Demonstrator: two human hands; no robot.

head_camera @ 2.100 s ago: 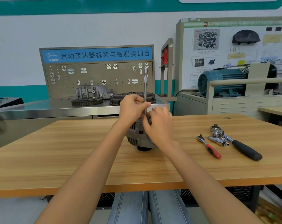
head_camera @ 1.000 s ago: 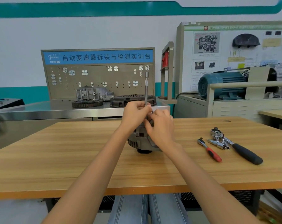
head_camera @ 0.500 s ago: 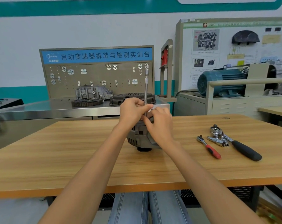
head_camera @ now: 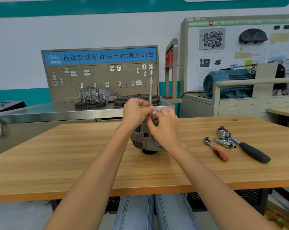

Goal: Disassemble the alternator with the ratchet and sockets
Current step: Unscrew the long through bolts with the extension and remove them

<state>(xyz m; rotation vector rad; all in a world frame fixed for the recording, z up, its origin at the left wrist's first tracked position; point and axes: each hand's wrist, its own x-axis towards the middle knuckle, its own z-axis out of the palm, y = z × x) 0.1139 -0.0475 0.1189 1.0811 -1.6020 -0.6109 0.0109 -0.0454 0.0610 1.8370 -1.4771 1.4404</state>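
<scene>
A grey alternator [head_camera: 143, 141] stands on the wooden table [head_camera: 74, 155], partly hidden behind both hands. A long chrome extension bar [head_camera: 151, 90] rises upright from its top. My left hand [head_camera: 137, 112] pinches the bar's lower part between thumb and fingers. My right hand [head_camera: 164, 128] curls over the alternator's top right beside the bar's foot; what its fingertips hold is hidden. To the right lie a small red-handled ratchet [head_camera: 216, 149], a large black-handled ratchet [head_camera: 246, 146] and a chrome socket piece [head_camera: 224, 142].
Behind the table stands a steel bench [head_camera: 41, 112] with a pegboard, a gear ring [head_camera: 90, 104], a housing and a black clutch cover [head_camera: 137, 98]. A blue motor [head_camera: 228, 83] sits on a cabinet at the right. My legs are under the front edge.
Both hands stay on the bar and the alternator; the fingers shift slightly around the bar. The view moves a little with my head.
</scene>
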